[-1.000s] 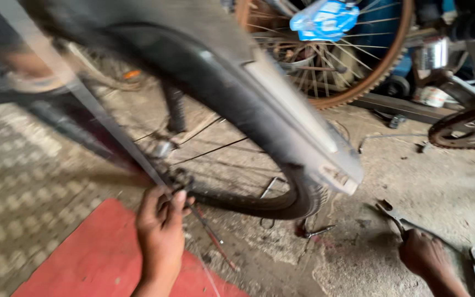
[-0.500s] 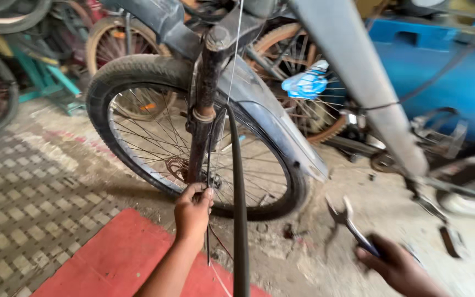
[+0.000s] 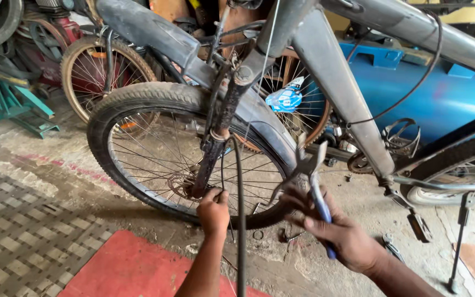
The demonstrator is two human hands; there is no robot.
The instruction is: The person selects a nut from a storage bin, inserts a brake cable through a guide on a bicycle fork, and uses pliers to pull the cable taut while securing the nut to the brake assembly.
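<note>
- Since half a second back, the right hand [image 3: 343, 234] has come up from low beside the floor to the wheel's rim, bringing the blue-handled steel pliers [image 3: 313, 184] with it, while the left hand [image 3: 213, 212] has stayed at the hub.
- Largest in view is the grey steel bicycle frame [image 3: 341, 93], standing upright with its down tube slanting across the middle; it looks heavy and rigid, best steadied by the tubes rather than the cables.
- Below it sits the front wheel with black knobbly rubber tyre and thin wire spokes [image 3: 138, 99], resting on the floor under a grey mudguard [image 3: 149, 36]; the tyre should give a firm, grippy hold, the spokes bend easily.
- A rusty fork leg [image 3: 215, 143] runs down to the hub, where the left hand is closed narrowly around something small I cannot make out.
- A thin black cable [image 3: 241, 220] hangs limp beside that hand, soft and easily kinked.
- The right hand is wrapped around the pliers' handles, tool pointing upward; whether its tips are parted I cannot tell.
- Rough, dusty concrete floor [image 3: 56, 176], a red mat [image 3: 127, 269] just under the wheel.
- Around: a blue metal tank [image 3: 446, 93], more wheels, a green stand [image 3: 12, 104].
</note>
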